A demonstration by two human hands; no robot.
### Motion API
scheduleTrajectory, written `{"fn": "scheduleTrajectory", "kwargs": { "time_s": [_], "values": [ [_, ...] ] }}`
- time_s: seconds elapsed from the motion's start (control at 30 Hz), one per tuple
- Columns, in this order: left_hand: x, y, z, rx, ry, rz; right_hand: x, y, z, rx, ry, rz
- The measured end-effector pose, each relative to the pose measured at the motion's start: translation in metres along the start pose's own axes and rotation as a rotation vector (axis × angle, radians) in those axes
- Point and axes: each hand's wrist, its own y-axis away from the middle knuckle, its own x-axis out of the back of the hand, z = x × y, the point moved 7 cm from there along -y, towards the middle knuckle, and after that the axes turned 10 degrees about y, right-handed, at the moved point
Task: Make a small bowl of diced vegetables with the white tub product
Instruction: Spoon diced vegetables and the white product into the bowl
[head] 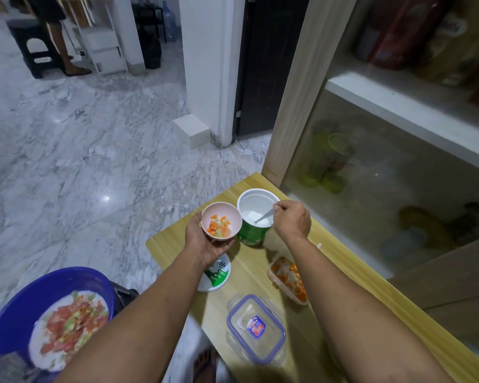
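We are looking at a small pink bowl [221,221] holding orange and pale green dice, lifted just beside the open white tub [256,217] with green sides on the wooden table [351,283]; the tub's lid [216,273], a clear container lid [256,328] and a vegetable container [288,279] are lying nearer us; our left hand [205,241] is cupping the bowl from beneath; our right hand [292,218] is pinching a white spoon [264,217] dipped in the tub.

A small pink round bowl [221,221] holds diced orange and pale-green vegetables [218,225]; just right, an open green-walled white tub [256,217] half full of white product.
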Motion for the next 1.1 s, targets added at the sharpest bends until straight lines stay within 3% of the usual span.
{"fn": "scheduleTrajectory", "kwargs": {
  "time_s": [0.27, 0.4, 0.67, 0.83, 0.93, 1.1],
  "values": [
    [-0.001, 0.001, 0.002, -0.019, 0.014, -0.001, 0.02, -0.011, 0.041, -0.461, -0.364, 0.011],
    [-0.004, 0.004, 0.002, -0.035, 0.021, 0.01, 0.027, -0.013, 0.047, -0.511, -0.465, -0.025],
    [-0.008, 0.01, 0.002, -0.056, 0.011, 0.011, 0.047, -0.011, 0.021, -0.336, -0.516, -0.025],
    [-0.012, 0.014, 0.001, -0.052, 0.008, 0.002, 0.054, 0.016, -0.031, 0.127, -0.412, -0.012],
    [-0.013, 0.015, 0.0, -0.048, 0.021, -0.006, 0.055, 0.028, -0.045, 0.279, -0.358, 0.017],
    [-0.013, 0.014, 0.0, -0.055, 0.015, -0.004, 0.069, 0.02, -0.031, 0.16, -0.417, 0.195]
  ]
}}
